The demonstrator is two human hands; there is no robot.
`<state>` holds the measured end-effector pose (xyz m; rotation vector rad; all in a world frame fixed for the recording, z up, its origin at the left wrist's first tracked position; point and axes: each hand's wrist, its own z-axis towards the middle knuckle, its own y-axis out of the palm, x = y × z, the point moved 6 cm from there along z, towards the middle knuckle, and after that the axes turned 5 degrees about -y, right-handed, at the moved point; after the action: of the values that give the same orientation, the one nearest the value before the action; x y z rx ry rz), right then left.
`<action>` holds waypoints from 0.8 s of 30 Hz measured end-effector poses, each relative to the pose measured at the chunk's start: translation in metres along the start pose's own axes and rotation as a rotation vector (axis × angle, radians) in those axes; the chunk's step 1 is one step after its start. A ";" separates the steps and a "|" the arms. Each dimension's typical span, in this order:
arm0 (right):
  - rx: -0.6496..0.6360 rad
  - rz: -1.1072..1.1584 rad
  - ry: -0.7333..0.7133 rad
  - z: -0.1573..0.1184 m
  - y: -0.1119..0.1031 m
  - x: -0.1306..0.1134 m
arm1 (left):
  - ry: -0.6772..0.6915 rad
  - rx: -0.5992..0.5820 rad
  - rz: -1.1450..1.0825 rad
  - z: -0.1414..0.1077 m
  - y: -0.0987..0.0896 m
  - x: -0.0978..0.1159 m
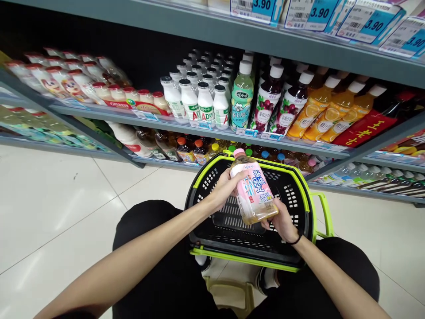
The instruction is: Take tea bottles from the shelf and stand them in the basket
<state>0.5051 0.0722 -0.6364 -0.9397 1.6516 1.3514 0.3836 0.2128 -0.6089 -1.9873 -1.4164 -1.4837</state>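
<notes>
Both my hands grip one drink bottle point(254, 188) with a pink cap, a pink label and pale amber liquid. It is tilted, cap toward the shelf, label facing up at me. My left hand point(227, 188) wraps its upper left side, thumb across the label. Around the lower right corner of the bottle my right hand point(282, 219) is closed, with a black band on the wrist. Directly below is a black shopping basket point(195, 226) with lime-green rim and handles, set between my knees. Its slotted floor shows around the bottle.
Ahead, a grey shelf point(139, 118) carries white milk-drink bottles point(204, 104), a green-labelled bottle point(241, 97), grape juice bottles point(264, 99) and orange juice bottles point(308, 108). More bottles stand on the bottom shelf. Price tags point(312, 13) line the upper shelf. A low stool point(230, 292) is beneath me.
</notes>
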 end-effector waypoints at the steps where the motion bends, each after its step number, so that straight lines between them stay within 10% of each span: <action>1: -0.001 0.052 0.011 0.000 0.002 -0.001 | -0.031 0.004 -0.022 0.001 -0.001 -0.003; 12: -0.131 0.536 0.176 0.001 0.037 -0.003 | 0.059 -0.028 -0.255 -0.004 0.002 0.002; 24: 0.012 -0.123 -0.244 -0.007 0.006 -0.014 | 0.191 -0.093 -0.356 -0.007 -0.009 0.047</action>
<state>0.5052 0.0673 -0.6202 -0.8203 1.3940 1.3150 0.3718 0.2370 -0.5685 -1.6464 -1.7067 -1.8620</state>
